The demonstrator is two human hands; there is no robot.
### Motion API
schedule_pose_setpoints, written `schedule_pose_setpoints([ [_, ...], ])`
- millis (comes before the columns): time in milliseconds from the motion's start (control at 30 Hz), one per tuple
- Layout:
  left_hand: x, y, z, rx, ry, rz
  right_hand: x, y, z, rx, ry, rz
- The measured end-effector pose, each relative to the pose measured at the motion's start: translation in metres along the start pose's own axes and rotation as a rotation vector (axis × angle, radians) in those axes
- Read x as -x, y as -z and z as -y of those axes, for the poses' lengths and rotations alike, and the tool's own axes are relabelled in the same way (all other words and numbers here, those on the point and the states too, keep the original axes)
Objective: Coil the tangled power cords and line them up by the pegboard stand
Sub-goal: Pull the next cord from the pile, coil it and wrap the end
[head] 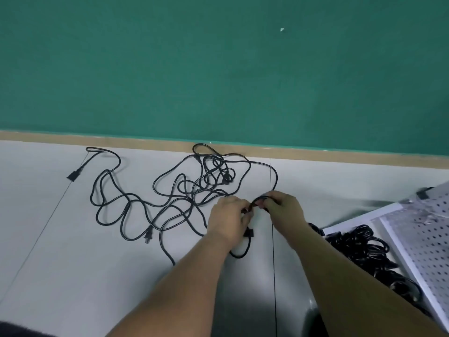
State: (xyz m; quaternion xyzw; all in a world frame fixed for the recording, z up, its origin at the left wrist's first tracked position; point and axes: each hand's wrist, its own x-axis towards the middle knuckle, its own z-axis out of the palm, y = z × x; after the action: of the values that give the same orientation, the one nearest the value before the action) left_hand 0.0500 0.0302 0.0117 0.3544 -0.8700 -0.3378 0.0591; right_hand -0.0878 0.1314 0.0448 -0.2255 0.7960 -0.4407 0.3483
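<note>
The left hand and right hand each pinch one black cord, seemingly at a small loop. The tangled cords sprawl on the floor at ten o'clock from them. Coiled cords lie at four o'clock beside the pegboard stand.

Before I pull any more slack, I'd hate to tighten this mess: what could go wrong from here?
The left hand and right hand pinch one strand of the tangled black power cords, whose loops cross many times; pulling could tighten a knot. The black two-pronged plug lies among loops and may snag. The right forearm passes close by the finished black coils at the white perforated pegboard stand and could disturb them.
</note>
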Motion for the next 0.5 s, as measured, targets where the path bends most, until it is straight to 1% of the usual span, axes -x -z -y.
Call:
schedule_pose_setpoints([
  [33,-0.001,0.011,-0.006,0.056,0.019,-0.037,0.0,0.003,0.015,-0.006,0.041,-0.004],
  [100,-0.004,0.039,-0.019,0.243,0.074,-0.093,0.004,0.012,0.047,-0.021,0.11,-0.011],
  [167,-0.005,0.073,-0.036,0.366,0.077,-0.147,0.01,0.024,0.078,-0.075,0.166,0.0],
  [367,0.004,0.173,-0.09,0.617,-0.036,-0.216,0.036,0.051,0.169,-0.235,0.395,0.0],
  [500,0.029,0.243,-0.137,0.666,-0.139,-0.281,0.07,0.066,0.242,-0.291,0.6,-0.078],
])
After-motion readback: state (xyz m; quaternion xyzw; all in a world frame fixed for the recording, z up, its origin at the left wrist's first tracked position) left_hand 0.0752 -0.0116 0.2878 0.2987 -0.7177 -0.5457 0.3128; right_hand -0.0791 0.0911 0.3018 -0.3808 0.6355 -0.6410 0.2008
